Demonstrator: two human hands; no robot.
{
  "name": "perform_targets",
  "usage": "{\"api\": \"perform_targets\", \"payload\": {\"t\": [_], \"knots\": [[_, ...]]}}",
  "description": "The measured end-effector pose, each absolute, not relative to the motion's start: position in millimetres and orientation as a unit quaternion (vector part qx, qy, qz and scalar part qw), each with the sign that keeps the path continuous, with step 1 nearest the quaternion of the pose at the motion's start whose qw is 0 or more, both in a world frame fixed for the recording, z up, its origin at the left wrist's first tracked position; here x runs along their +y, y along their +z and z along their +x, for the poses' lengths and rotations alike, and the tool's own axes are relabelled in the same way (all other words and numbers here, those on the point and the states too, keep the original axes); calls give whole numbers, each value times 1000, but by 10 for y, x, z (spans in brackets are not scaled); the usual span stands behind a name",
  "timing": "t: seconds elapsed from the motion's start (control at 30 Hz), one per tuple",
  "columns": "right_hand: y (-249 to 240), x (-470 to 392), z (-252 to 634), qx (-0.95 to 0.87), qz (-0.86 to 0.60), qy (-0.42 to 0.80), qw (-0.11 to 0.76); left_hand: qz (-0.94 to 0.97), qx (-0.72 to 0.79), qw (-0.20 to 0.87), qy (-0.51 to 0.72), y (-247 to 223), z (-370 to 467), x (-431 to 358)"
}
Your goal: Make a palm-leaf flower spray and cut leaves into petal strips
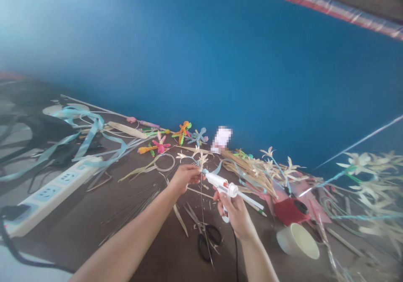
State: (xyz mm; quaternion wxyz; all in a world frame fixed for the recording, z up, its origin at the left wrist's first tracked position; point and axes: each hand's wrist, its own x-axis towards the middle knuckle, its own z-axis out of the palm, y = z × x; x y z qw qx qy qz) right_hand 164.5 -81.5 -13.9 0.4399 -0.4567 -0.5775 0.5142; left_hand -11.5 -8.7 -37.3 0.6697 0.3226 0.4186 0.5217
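Note:
My right hand (pixel 234 210) grips a white hot glue gun (pixel 218 182), its nozzle pointing left and a white glue stick jutting from its back. Pinched between the fingers of my left hand (pixel 184 179) is the thin stem of a pale artificial flower (pixel 202 160). The gun's tip sits close to the stem just below the petals; whether they touch I cannot tell. A thin wire hangs down from the stem. Below my hands, black-handled scissors (pixel 206 236) lie partly spread on the brown table (pixel 151 248).
A white power strip (pixel 53 196) runs along the left, near tangled light blue ribbon (pixel 91 126). Colourful fuzzy flowers (pixel 162 143) lie along the blue wall (pixel 189 55). At right stand a white cup (pixel 297 241), a red container (pixel 288 210) and more pale flowers (pixel 359 160).

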Motion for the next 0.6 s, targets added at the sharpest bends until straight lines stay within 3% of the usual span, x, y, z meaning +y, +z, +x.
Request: {"api": "perform_targets", "payload": {"t": [0.6], "knots": [[-147,-815,1690,-588,-482,501,414,325,431,656,528,-345,-108,-101]]}}
